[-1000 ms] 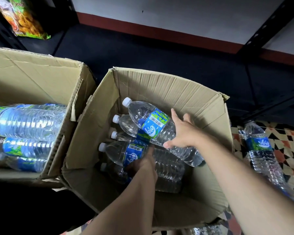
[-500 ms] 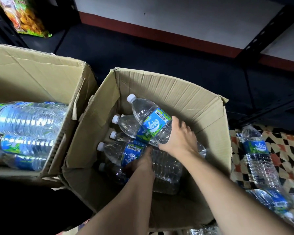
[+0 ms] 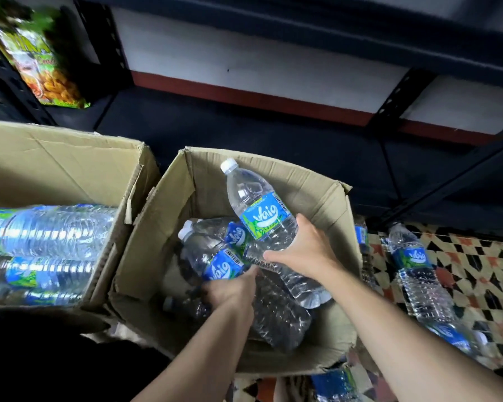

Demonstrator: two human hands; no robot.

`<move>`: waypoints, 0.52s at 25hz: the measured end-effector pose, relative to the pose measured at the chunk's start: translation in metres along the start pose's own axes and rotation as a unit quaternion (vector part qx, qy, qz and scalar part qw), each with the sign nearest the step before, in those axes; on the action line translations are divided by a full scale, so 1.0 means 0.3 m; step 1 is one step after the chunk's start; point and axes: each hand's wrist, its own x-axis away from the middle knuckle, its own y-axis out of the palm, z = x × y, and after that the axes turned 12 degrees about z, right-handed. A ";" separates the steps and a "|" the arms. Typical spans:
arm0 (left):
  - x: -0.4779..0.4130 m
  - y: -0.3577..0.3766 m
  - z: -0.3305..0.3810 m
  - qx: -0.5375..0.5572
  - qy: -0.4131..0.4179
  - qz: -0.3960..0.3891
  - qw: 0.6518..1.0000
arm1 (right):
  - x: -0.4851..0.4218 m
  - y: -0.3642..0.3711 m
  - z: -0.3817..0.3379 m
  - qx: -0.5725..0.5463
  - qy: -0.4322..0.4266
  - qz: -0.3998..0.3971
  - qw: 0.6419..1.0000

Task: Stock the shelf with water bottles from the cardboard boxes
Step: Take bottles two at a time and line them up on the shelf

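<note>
Found the right hand (image 3: 305, 253) curled round the lower half of a bottle (image 3: 262, 216), thumb on the near side, fingers wrapped behind: a firm hold. Noted the change from a second ago: lay nearly flat on the pile then, now tipped up, cap raised well above the hand, base still low inside the middle box (image 3: 317, 198).

Found the left hand (image 3: 233, 288) just below and left of the right, fingers closed over a second bottle (image 3: 215, 265) at its label. Neck end likewise raised since half a second ago, though less.

Counted further bottles beneath both hands, more in the side box (image 3: 70, 158) left of the left hand, and loose bottles (image 3: 413, 265) on the floor right of the right forearm. Saw the dark shelf (image 3: 259, 132) beyond both hands, bare where visible.

Judged both picks under way, with nothing from this pair shelved yet. Next move likely a lift out and forward — mind the far box wall.
</note>
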 end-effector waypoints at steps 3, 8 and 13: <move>0.120 -0.088 0.078 -0.055 0.131 0.036 0.989 | 0.032 -0.086 -0.008 -0.067 0.003 0.039 0.997; 0.272 -0.255 0.235 -0.042 0.401 0.012 0.915 | 0.110 -0.220 -0.019 -0.231 0.040 0.152 0.960; 0.454 -0.384 0.428 0.051 0.552 0.014 0.832 | 0.152 -0.389 -0.073 -0.387 0.012 0.243 0.889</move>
